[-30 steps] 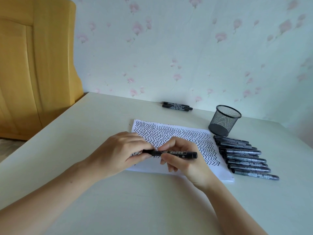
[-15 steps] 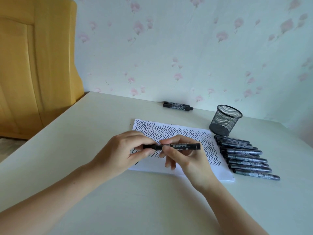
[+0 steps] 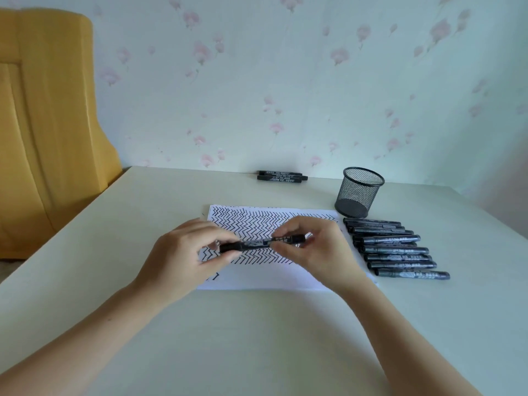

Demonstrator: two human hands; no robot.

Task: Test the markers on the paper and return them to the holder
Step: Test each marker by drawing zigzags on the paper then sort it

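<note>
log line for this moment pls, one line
step: handling one marker | left hand grips one end | right hand pinches other end | over paper | holder upright | row of markers on table

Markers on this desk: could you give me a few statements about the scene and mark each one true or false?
1. Both hands hold one black marker above the paper. True: the left hand grips one end, the right hand pinches the other.
2. The mesh holder is full of markers. False: none shows inside it.
3. A row of markers lies on the table to the right of the paper. True.
4. The paper is blank. False: black zigzag lines cover most of it.
5. Two markers lie near the wall, apart from the row. True.
6. The holder lies on its side. False: it stands upright.
</note>
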